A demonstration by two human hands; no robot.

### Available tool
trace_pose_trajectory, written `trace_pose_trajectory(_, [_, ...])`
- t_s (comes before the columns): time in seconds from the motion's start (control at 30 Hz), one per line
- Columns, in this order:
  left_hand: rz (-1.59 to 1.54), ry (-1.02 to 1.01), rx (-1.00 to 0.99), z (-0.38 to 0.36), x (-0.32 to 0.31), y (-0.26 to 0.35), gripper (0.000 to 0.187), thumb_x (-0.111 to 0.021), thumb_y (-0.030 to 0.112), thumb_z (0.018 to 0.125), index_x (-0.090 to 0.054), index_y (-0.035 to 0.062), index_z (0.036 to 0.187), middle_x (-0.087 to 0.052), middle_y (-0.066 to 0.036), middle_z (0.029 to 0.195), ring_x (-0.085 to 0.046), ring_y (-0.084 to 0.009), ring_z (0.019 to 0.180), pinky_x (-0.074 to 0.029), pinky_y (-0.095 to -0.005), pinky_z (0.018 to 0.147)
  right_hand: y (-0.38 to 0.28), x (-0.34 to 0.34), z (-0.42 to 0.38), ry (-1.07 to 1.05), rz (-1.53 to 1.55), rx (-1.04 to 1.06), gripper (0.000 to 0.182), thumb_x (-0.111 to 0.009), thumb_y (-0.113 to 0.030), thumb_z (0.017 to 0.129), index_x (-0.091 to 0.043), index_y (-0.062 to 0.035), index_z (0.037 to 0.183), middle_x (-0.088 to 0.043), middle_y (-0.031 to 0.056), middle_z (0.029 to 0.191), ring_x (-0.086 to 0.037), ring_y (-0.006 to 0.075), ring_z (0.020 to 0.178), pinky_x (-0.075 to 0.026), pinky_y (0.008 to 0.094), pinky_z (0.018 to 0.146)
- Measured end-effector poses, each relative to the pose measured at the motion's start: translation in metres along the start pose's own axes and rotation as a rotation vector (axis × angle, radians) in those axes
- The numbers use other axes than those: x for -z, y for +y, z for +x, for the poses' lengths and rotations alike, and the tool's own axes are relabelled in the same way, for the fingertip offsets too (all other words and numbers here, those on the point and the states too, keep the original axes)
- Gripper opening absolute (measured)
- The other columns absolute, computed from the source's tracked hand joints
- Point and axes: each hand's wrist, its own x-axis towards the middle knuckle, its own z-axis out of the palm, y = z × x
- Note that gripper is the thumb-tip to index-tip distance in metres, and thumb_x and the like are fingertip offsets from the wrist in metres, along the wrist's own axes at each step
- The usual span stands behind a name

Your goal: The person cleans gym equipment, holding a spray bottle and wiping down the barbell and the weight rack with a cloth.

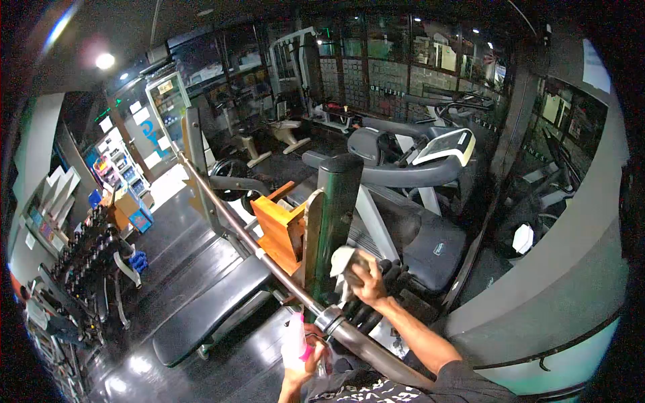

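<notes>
My left hand [310, 361] is wrapped round a pink and white spray bottle [294, 337], low in the view and left of the barbell sleeve. My right hand [369, 281] is closed on a pale cloth [342, 259], bunched under the fingers. This cloth overlaps the lower part of the dark upright post [336, 208]. A long barbell [269, 263] without plates at its near end runs diagonally between my hands, past its collar [328, 320]. Beyond my left hand lies a black padded bench [208, 310].
An orange wooden box [277, 235] stands behind the bar. Treadmills [437, 151] are to the right, beside a curved grey wall [537, 302]. A dumbbell rack [94, 255] lines the left side, with cardboard boxes [131, 209] near the glass door [138, 127].
</notes>
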Motion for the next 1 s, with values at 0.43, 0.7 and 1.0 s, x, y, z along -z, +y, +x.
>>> trace_pose_trajectory(0.43, [0.005, 0.155, -0.077, -0.034, -0.005, -0.002, 0.067, -0.059, 0.004, 0.081, -0.025, 0.0053, 0.138, -0.051, -0.012, 0.094, -0.059, -0.0178, 0.062, -0.05, -0.0289, 0.055, 0.019, -0.063, -0.058, -0.12, -0.098, 0.049, 0.031, -0.066, -0.001, 0.065, -0.064, -0.0108, 0.094, -0.052, 0.0195, 0.1, -0.052, 0.0351, 0.09, -0.045, 0.0431, 0.074])
trace_pose_trajectory(0.7, [0.025, 0.299, -0.114, -0.044, 0.004, -0.012, 0.072, -0.065, 0.015, 0.079, -0.026, 0.0, 0.138, -0.052, -0.012, 0.095, -0.056, -0.0167, 0.067, -0.049, -0.0282, 0.059, 0.005, -0.014, -0.056, -0.391, 0.305, -0.369, 0.047, -0.062, -0.008, 0.08, -0.046, 0.0054, 0.123, -0.059, 0.017, 0.108, -0.061, 0.0258, 0.088, -0.048, 0.0337, 0.08])
trace_pose_trajectory(1.0, [-0.055, 0.221, -0.08, -0.021, 0.02, -0.016, 0.076, -0.069, 0.021, 0.079, -0.026, -0.0012, 0.137, -0.052, -0.012, 0.093, -0.056, -0.0171, 0.064, -0.049, -0.0279, 0.056, -0.078, 0.043, 0.001, -0.376, 0.413, -0.058, 0.043, -0.061, -0.002, 0.072, -0.054, -0.0044, 0.115, -0.054, 0.0127, 0.114, -0.048, 0.0259, 0.113, -0.039, 0.0331, 0.096])
